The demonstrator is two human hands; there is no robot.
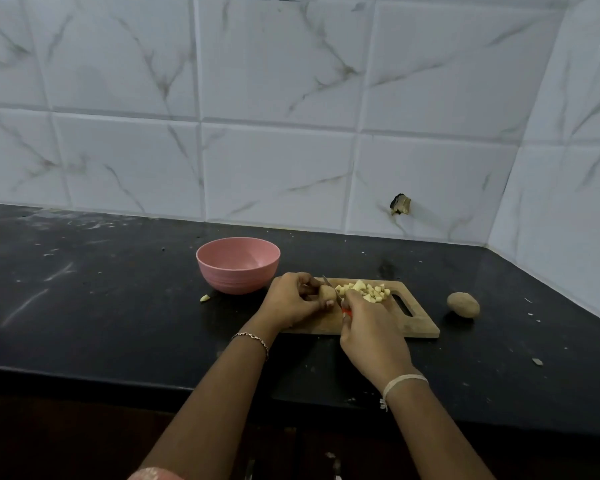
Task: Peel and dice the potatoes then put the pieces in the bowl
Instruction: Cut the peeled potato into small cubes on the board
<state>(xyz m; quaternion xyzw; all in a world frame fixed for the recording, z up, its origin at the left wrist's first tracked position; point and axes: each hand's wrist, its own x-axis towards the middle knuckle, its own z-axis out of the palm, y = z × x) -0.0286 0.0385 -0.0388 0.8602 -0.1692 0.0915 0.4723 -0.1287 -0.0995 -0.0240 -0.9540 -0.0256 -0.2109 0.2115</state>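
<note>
Over the left end of the cutting board (421,325), the left hand (291,301) curls around a potato (327,295) and the right hand (369,329), knuckles up, grips a knife (330,286) against it, with diced pieces (364,291) at one o'clock, the pink bowl (238,268) at ten, a whole potato (463,304) at three on the desk (118,306).

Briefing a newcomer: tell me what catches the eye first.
At the wooden cutting board, the left hand holds a potato while the right hand works a red-handled knife on it. Diced pieces are heaped on the board; a pink bowl stands to its left, an unpeeled potato to its right.
</note>
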